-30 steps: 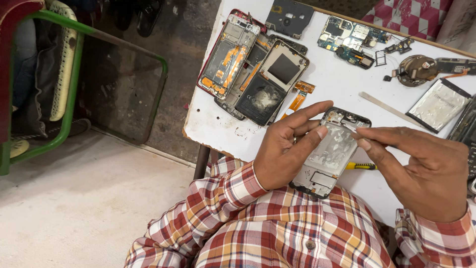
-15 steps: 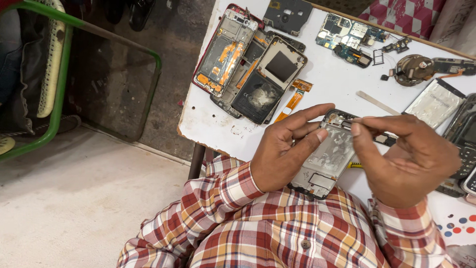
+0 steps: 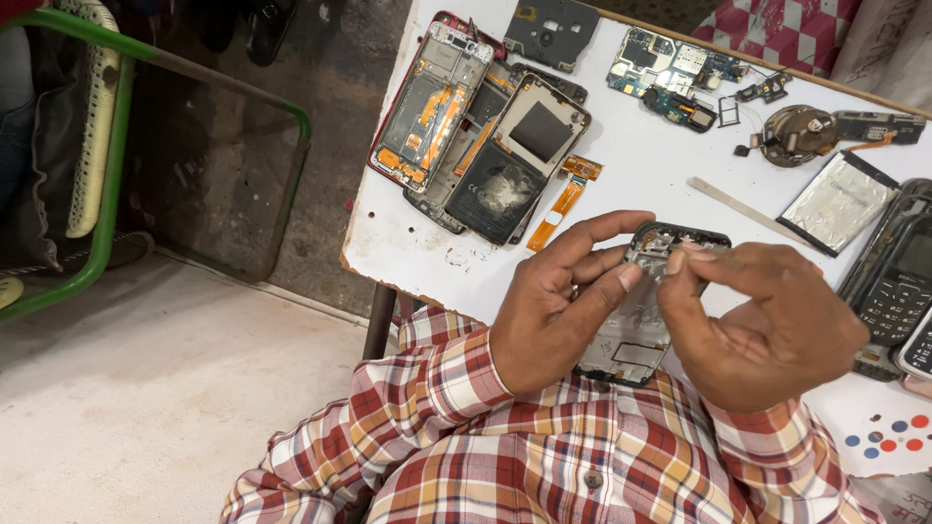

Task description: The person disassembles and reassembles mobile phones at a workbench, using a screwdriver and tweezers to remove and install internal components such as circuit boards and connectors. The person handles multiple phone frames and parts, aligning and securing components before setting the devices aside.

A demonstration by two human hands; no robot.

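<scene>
My left hand (image 3: pixel 558 301) grips an opened phone frame (image 3: pixel 631 325) by its left edge, thumb laid across its bare metal inside, just above the white table's (image 3: pixel 417 233) near edge. My right hand (image 3: pixel 757 325) is over the frame's upper right part, thumb and forefinger pinched together at its top. Whether anything small sits in that pinch is hidden. Both sleeves are red, white and yellow plaid.
Several stripped phone frames and a screen with an orange flex cable (image 3: pixel 485 146) lie at the table's left. Circuit boards (image 3: pixel 670 82), a round part (image 3: pixel 796 134), a thin metal strip (image 3: pixel 748 209), a silver battery (image 3: pixel 837 202) and keypad phones (image 3: pixel 898 281) lie right. A green-framed chair (image 3: pixel 107 165) stands left.
My right hand has slid left over the frame's top and closed into a pinch. The thin tool it held earlier is out of sight. The view has shifted right.
</scene>
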